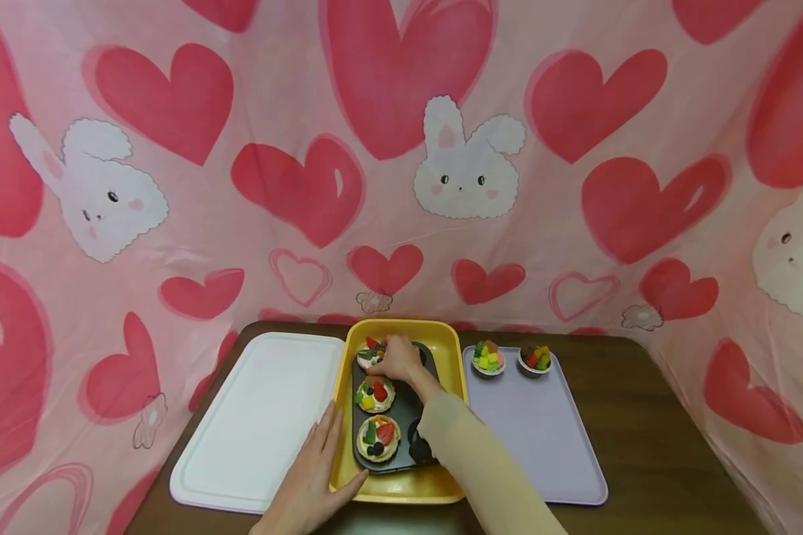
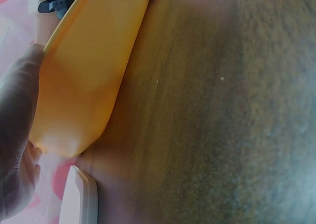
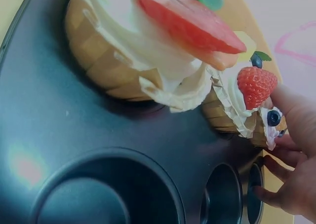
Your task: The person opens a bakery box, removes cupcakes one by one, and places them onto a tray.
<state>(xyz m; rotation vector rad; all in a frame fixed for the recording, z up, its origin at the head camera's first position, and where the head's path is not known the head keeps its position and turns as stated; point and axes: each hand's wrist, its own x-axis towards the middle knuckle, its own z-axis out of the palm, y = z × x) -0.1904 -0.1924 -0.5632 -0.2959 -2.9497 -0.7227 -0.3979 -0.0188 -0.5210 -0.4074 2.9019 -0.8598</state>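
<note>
A black muffin pan [image 1: 407, 410] sits inside a yellow tray [image 1: 401, 487]. Three cream-filled fruit tarts line its left column: a near tart [image 1: 378, 438], a middle tart [image 1: 375, 394] and a far tart [image 1: 371, 355]. My right hand [image 1: 400, 358] reaches over the pan and pinches the far tart at its side. Its fingers [image 3: 296, 120] show beside that tart's cream and blueberry in the right wrist view. My left hand [image 1: 317, 472] rests against the yellow tray's left wall, fingers long and thumb spread toward the front corner. In the left wrist view the thumb [image 2: 22, 81] lies by the tray's rim.
A white tray [image 1: 254, 423] lies to the left. On the right, a lilac tray [image 1: 542, 438] carries two fruit-filled cups [image 1: 488, 359] at its back edge. The pan's right column shows hollow cups [image 3: 108, 194]. A pink heart-print cloth [image 1: 401, 230] hangs behind the wooden table [image 1: 669, 446].
</note>
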